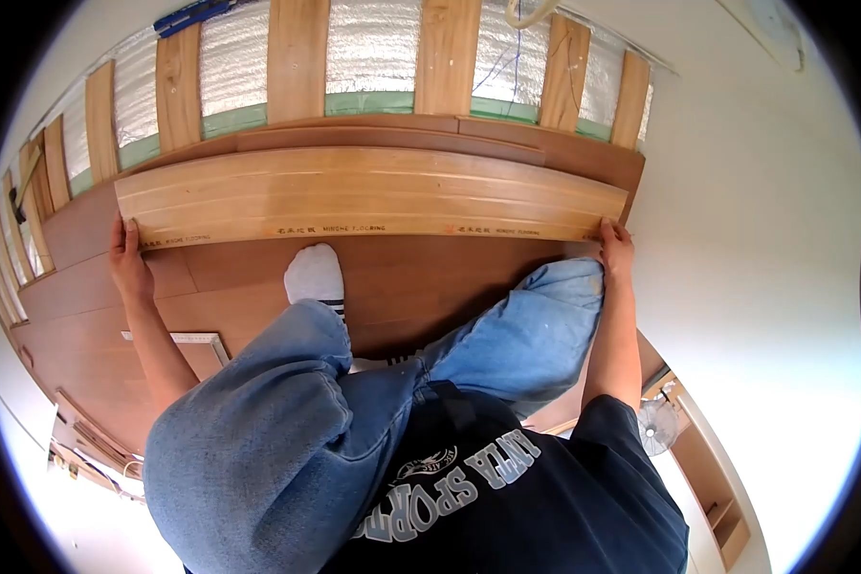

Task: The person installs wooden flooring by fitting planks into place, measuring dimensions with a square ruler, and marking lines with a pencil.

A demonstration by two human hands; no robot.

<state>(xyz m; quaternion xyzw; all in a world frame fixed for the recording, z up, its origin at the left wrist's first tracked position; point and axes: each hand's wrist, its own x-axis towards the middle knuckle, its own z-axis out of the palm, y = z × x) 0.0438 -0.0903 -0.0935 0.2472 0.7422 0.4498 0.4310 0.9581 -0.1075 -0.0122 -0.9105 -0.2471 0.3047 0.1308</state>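
Observation:
A long floorboard (373, 191) stretches across the view in front of me. Its light, grooved face with printed lettering along the near edge is turned toward me. My left hand (130, 260) is closed on its left end, thumb on the face and fingers partly hidden behind. At the opposite end, my right hand (617, 251) grips the corner in the same way. Below the board lies brown laid flooring (392, 277), where my sock-covered foot rests. Whether the board touches that flooring along its length, I cannot tell.
Wooden battens (298, 57) run over silvery foil sheeting (373, 48) beyond the flooring's edge. A blue tool (189, 17) lies at the far left. A carpenter's square (201, 339) is beside my left forearm. A white wall (737, 239) borders the right; a fan (657, 426) stands behind.

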